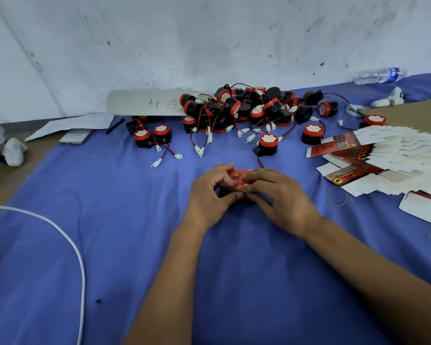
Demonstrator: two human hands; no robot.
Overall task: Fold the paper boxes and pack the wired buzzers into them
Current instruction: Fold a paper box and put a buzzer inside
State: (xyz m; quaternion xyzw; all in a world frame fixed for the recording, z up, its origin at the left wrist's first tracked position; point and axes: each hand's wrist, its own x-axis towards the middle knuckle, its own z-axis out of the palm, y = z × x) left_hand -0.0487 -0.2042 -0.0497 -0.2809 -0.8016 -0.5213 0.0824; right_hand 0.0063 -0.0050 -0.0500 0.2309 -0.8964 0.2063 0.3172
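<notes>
One big blue cloth (110, 245) covering the table, white wall (209, 33) sitting behind. Loads of wired buzzers (246, 108) lying heaped at the far edge, a few strays spilling nearer. Fanned stack of flat boxes (383, 160) resting off to the right. Dead centre: left hand (209, 195) and right hand (281, 195) both curling round a small red box (237, 181), gripping it from either side, fingertips pressing on top. White cable (67, 240) looping at left.

Two bare forearms, lower centre and lower right of frame; hands: left hand (210, 195), right hand (281, 195); no sleeves visible, fingers ringless.
</notes>
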